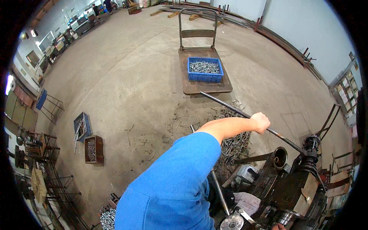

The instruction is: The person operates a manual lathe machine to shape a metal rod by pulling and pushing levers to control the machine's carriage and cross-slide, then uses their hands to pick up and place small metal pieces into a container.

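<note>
My left hand [260, 122] is closed around a long metal lever bar [285, 141]. The bar slopes from near the cart down to a dark, greasy machine [295, 188] at the lower right. Only the fingertips of my right hand [279, 227] show at the lower edge, close to a shiny metal cylinder [285, 217] on the machine; their grip is hidden. A second metal rod [219, 193] runs behind my blue sleeve to a round metal disc [232, 222]. Beneath my left arm, a heap of thin metal scrap [234, 151] covers the floor.
Ahead stands a flatbed cart [188, 87] bearing a blue crate [205, 78] of small metal parts. On the left are another blue crate [87, 124] with rods and a rusty box [99, 140]. Long metal bars [283, 42] lie along the far right wall.
</note>
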`<state>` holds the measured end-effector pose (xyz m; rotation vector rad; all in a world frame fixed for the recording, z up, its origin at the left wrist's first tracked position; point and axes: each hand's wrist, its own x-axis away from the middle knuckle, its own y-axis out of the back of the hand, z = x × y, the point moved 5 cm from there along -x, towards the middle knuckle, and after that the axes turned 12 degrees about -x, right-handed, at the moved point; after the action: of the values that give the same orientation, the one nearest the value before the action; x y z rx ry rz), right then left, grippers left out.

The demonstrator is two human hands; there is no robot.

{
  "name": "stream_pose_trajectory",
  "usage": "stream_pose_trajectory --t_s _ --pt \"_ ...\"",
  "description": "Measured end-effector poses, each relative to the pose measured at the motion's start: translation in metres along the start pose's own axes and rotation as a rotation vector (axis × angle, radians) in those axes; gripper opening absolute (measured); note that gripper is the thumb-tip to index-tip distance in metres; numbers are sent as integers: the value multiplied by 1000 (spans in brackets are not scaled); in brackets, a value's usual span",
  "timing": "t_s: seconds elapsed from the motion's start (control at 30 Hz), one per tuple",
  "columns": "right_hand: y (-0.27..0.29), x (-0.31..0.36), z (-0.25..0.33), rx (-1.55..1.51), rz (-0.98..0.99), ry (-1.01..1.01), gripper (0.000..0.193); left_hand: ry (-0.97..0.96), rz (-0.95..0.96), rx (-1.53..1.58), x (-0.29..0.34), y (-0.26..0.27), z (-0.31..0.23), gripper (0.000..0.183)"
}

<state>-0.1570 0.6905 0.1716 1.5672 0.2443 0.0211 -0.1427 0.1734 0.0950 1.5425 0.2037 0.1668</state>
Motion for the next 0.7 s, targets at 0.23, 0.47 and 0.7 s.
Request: stream_pose_trajectory --t_s 0.23,0.47,0.7 --pt "-11 -7 -12 -41 -89 116 31 22 -4 11 5 -7 -3 20" --pt "-30 -6 -43 -58 -160 -19 27 -14 32 44 7 0 -23 21" --pt "42 75 5 -385 -392 403 38 139 28 -203 -21 -33 50 20"
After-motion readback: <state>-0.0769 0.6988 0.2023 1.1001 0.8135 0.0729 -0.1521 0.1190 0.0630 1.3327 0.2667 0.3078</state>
